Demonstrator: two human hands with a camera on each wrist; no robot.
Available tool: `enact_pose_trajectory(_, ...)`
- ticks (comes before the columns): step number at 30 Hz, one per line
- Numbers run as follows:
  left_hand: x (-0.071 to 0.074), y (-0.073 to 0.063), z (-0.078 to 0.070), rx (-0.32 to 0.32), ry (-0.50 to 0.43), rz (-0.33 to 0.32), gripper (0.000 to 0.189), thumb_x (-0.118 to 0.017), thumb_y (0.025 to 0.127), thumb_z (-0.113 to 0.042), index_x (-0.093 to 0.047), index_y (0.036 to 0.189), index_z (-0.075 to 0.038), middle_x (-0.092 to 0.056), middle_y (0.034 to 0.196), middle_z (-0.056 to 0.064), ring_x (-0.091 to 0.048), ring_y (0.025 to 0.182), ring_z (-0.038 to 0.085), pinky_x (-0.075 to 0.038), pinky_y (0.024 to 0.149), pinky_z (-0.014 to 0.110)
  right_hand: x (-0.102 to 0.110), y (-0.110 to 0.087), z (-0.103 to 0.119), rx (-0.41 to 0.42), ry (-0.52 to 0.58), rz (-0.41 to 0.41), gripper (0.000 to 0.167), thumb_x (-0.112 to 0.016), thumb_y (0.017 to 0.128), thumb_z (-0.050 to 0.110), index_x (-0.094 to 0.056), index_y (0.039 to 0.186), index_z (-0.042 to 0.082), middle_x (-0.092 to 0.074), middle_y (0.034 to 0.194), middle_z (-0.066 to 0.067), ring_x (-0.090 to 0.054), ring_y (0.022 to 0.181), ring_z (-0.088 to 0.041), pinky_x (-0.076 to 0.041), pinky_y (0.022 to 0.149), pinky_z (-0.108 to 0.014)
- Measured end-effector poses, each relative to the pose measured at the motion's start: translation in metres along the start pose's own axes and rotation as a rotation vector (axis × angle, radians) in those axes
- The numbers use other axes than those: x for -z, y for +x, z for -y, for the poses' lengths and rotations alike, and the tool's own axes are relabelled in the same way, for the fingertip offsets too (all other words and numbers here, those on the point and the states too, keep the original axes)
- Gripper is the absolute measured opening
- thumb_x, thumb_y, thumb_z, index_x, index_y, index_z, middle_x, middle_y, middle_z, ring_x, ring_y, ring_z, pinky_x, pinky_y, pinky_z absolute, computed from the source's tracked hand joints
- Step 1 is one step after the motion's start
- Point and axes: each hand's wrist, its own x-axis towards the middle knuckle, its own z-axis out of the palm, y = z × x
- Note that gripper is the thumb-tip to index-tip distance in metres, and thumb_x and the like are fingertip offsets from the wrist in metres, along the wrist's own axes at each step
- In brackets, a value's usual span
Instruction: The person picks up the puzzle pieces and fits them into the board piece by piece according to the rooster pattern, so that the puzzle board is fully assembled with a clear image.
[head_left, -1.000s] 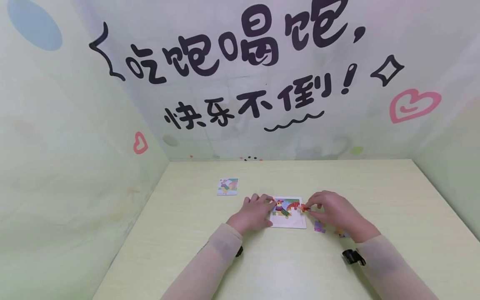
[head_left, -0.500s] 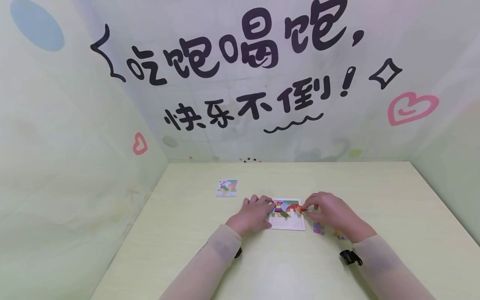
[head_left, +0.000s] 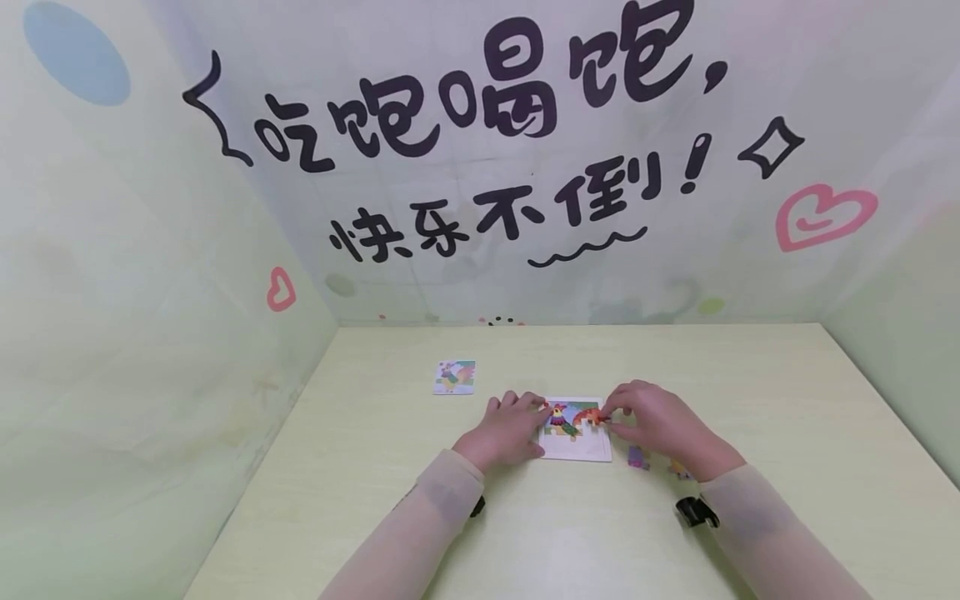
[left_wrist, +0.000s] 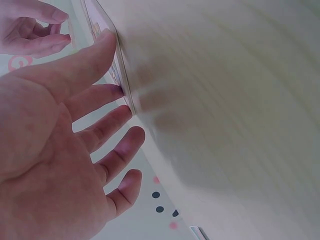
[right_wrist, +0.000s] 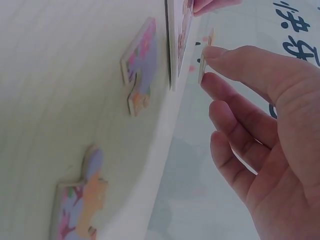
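A shallow white puzzle tray (head_left: 573,451) lies on the table, partly filled along its upper side with joined pieces that show a colourful rooster. My left hand (head_left: 504,429) rests at the tray's left edge, fingers spread and loosely bent; its thumb (left_wrist: 102,52) lies against the rim in the left wrist view. Between thumb and index finger, my right hand (head_left: 660,425) pinches a puzzle piece (right_wrist: 202,72) over the tray's right side. In the right wrist view the piece stands edge-on, raised above the tray, so its picture is mostly hidden.
Two loose puzzle pieces, one purple and pink (head_left: 638,457) and one purple and orange (head_left: 679,471), lie right of the tray, under the right hand and wrist. A small rooster picture card (head_left: 454,377) lies farther back left. A printed backdrop (head_left: 480,292) stands behind the table.
My right hand has moved slightly left, bringing the pinched piece from beside the tray's right edge to over the rooster's tail area. The left hand stays at the tray.
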Motion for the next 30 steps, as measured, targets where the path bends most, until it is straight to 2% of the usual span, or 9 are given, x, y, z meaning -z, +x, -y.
enact_pose_trajectory(17, -0.003, 0.003, 0.001, 0.003, 0.004, 0.003, 0.072, -0.072, 0.095, -0.044, -0.043, 0.158, -0.027, -0.037, 0.164, -0.006, -0.039, 0.14, 0.024, -0.035, 0.106, 0.045, -0.008, 0.007, 0.002, 0.021, -0.005, 0.045, 0.016, -0.086, 0.083, 0.015, -0.082, 0.099, 0.018, -0.075, 0.105, 0.002, -0.069, 0.098, -0.023, -0.059, 0.086, -0.045)
enact_pose_trajectory(30, -0.003, 0.004, 0.002, 0.003, 0.0, 0.004, 0.072, -0.072, 0.095, -0.044, -0.043, 0.158, -0.026, -0.037, 0.165, -0.006, -0.039, 0.14, 0.023, -0.035, 0.108, 0.047, -0.016, 0.01, 0.007, 0.063, -0.047, 0.034, 0.014, -0.086, 0.083, 0.015, -0.082, 0.096, 0.02, -0.074, 0.104, 0.003, -0.069, 0.098, -0.021, -0.059, 0.087, -0.045)
